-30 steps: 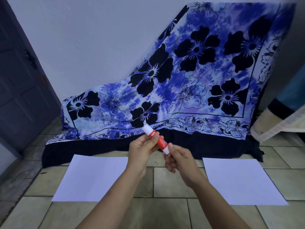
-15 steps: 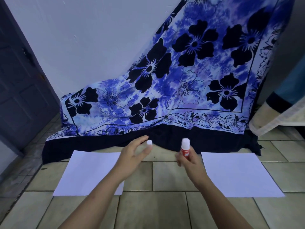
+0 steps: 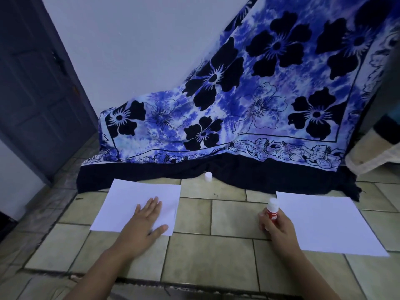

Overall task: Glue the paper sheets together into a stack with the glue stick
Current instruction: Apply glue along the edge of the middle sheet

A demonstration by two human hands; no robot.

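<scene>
Left hand (image 3: 145, 221) lies flat, fingers spread, on paper sheet (image 3: 138, 202); right hand (image 3: 276, 228) grips upright glue stick (image 3: 272, 211).

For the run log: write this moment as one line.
left hand: flat on left paper sheet | right hand: grip on uncapped glue stick | cap: on floor | right paper sheet: untouched

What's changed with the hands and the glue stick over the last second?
The cap came off the glue stick; the left hand set it on the floor by the cloth's edge, let go, then moved down flat onto the left paper sheet. The right hand keeps the open stick, now lower, beside the right paper sheet. Both sheets stayed put.
</scene>
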